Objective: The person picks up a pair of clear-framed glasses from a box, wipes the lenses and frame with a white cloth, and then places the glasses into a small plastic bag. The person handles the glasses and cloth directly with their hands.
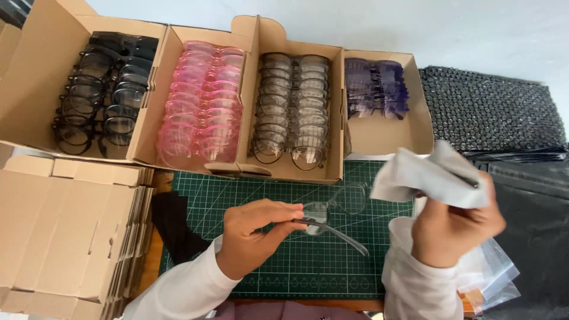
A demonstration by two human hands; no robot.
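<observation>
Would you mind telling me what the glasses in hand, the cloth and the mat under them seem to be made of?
The glasses in the left hand look like clear grey plastic, glossy: the mat's lines show through them. The cloth in the right hand seems a soft pale fabric, matte and creased, perhaps microfibre. The green mat looks like matte rubbery vinyl with a printed white grid.

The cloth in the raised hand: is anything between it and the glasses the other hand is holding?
Nothing visible. The grey cloth is pinched in the right hand, up and to the right of the clear-framed glasses held by the left hand. Between them shows only the bare green cutting mat.
</observation>
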